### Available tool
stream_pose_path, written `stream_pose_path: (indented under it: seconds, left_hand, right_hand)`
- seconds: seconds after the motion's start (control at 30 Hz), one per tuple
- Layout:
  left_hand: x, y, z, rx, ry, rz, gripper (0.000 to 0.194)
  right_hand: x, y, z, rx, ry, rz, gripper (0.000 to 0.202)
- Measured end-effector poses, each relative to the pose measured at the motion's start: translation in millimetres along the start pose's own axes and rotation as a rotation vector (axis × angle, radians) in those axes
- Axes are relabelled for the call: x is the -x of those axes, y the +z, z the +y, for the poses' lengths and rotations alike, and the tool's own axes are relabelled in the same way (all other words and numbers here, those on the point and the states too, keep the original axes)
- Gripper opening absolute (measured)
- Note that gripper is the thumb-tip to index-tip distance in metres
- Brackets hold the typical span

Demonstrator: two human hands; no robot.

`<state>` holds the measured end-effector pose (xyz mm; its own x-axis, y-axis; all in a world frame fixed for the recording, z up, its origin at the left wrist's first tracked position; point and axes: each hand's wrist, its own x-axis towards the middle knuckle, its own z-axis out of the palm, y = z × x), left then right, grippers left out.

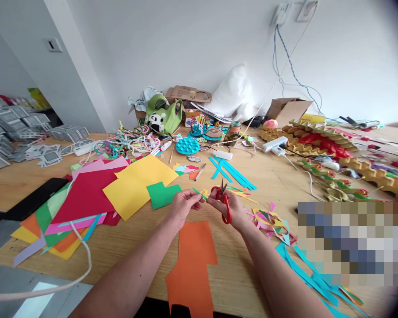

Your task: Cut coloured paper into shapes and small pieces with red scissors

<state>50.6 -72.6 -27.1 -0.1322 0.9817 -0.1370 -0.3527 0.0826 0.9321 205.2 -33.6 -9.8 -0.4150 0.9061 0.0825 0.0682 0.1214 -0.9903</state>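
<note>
Pinched between thumb and fingertips, a thin green strip [196, 190] is held by the left hand [186, 202], that grip drawn narrow around one end. Small yellow bits [204, 193] sit at the strip's other end, right where the fingertips of the right hand [231, 206] meet it. That second grip also carries red-handled scissors [227, 211], the handles hooked at the fingers and the blades pointing up toward the far edge; I can't tell whether the right fingertips clamp the strip or only touch it.

All this happens above the middle of the wooden surface [232, 274]. Below the hands, an orange sheet [194, 247] with cut-out edges runs down to the near edge. Just beside the left wrist lies a notched green sheet [159, 196], and toward the left edge I see yellow sheets [142, 181] overlapping a red sheet [89, 198]. Blue strips [234, 172] lie beyond the hands, toward the far edge. Mixed paper scraps [268, 219] litter the right side, near the right forearm.
</note>
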Motion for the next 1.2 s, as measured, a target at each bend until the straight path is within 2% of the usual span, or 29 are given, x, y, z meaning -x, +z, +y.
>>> stream_pose_path:
  seconds: [0.17, 0.43, 0.6, 0.77, 0.9, 1.03, 1.2]
  left_hand:
    - [1, 0.9, -1, -0.022, 0.002, -0.013, 0.020]
    - [-3, -2.1, -2, 0.032, 0.003, 0.011, 0.022]
    - [-4, -5.0, 3, 0.055, -0.011, 0.000, 0.022]
    - [-3, -6.4, 8, 0.054, -0.016, 0.025, 0.025]
    - [-4, -6.2, 9, 0.055, -0.001, 0.061, 0.025]
    - [-4, -5.6, 8, 0.027, 0.020, 0.063, 0.024]
    - [-2, -2.9, 3, -0.049, 0.041, 0.007, 0.022]
  right_hand:
    - [0, 2, 3, 0.016, -0.010, 0.033, 0.037]
    - [1, -2, 6, 0.101, -0.075, -0.054, 0.040]
    - [3, -6, 5, 0.087, 0.018, -0.105, 0.052]
    - [6, -2, 1, 0.140, 0.056, -0.189, 0.052]
    - [7, 1, -2, 0.160, 0.087, -0.242, 0.044]
    - [4, 2, 0, 0.125, 0.076, -0.168, 0.036]
    - [1, 6, 9, 0.000, 0.022, -0.029, 0.031]
